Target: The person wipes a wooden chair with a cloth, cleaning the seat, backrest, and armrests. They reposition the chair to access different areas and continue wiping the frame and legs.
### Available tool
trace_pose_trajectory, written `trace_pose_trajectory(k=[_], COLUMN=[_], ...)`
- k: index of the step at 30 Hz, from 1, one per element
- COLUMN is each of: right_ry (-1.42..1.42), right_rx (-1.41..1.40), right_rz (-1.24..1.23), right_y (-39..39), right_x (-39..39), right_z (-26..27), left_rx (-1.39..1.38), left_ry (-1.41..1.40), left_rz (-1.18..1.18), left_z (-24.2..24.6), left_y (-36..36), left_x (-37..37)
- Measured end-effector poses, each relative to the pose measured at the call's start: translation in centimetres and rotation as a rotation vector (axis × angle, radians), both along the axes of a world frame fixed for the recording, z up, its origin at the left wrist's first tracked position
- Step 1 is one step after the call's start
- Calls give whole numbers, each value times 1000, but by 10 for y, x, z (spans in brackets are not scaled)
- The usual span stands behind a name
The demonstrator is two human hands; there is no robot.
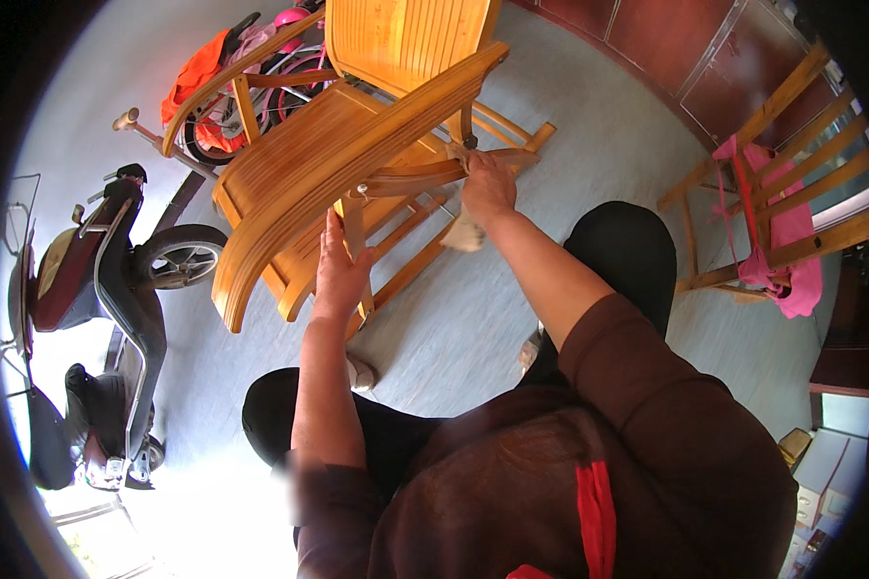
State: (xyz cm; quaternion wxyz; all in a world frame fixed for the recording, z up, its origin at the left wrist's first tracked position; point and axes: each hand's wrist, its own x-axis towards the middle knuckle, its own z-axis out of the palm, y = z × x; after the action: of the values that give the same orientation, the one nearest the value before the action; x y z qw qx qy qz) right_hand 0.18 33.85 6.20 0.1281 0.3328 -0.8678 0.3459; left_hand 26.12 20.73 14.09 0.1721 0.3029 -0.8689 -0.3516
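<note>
A varnished wooden rocking chair with slatted seat and back stands before me. My left hand is at the post under the near armrest, its thumb on one side and its fingers on the other. In my right hand is a beige cloth, pressed against the curved wooden rail below that armrest. Part of the cloth hangs beneath the hand; the rest is hidden by the fingers. A metal bolt shows where post and rail meet.
To the left is a parked scooter, with a wooden-handled crutch or cane near the chair. A child's bicycle with an orange cloth stands behind. At right is a wooden slatted chair with a pink cloth.
</note>
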Motion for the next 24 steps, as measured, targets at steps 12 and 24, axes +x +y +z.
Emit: trace_pose_trajectory(k=[12, 24], right_ry=[-41, -1372], right_rx=[-336, -845], right_rz=[388, -252], right_y=[-5, -4], right_x=[67, 23], right_z=[57, -77], left_rx=[-4, -142], left_ry=[-72, -77], left_rz=[35, 34], left_z=[7, 20], left_y=[3, 13], left_x=[-5, -4])
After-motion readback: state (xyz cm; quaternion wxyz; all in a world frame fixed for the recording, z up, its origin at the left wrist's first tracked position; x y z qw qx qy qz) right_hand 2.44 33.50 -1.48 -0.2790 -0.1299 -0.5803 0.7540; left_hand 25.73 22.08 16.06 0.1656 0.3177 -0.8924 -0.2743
